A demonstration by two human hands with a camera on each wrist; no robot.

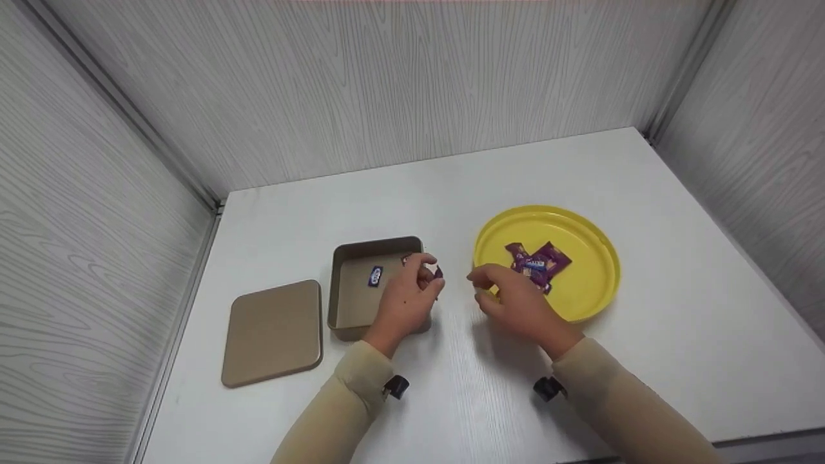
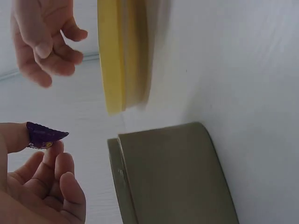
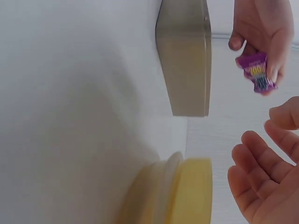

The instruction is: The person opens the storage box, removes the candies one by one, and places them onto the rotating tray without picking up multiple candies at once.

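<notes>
My left hand (image 1: 406,299) is over the right side of a square brown tin (image 1: 377,246), pinching a small purple-wrapped candy (image 2: 44,135) between thumb and fingertips. The same wrapper (image 3: 258,72) shows yellow lettering in the right wrist view. Inside the tin lies a blue-and-white wrapped piece (image 1: 375,276); a reddish-brown one (image 1: 406,258) is partly hidden by the left hand. My right hand (image 1: 521,306) hovers at the near left edge of a round yellow tray (image 1: 590,283), fingers loosely bent with nothing between them. Several purple wrapped candies (image 1: 538,267) are heaped in this tray.
A flat, square brown lid (image 1: 274,335) lies on the white table (image 1: 438,193), left of the tin. Pale wood-grain panels (image 1: 387,84) stand behind the table and along both sides.
</notes>
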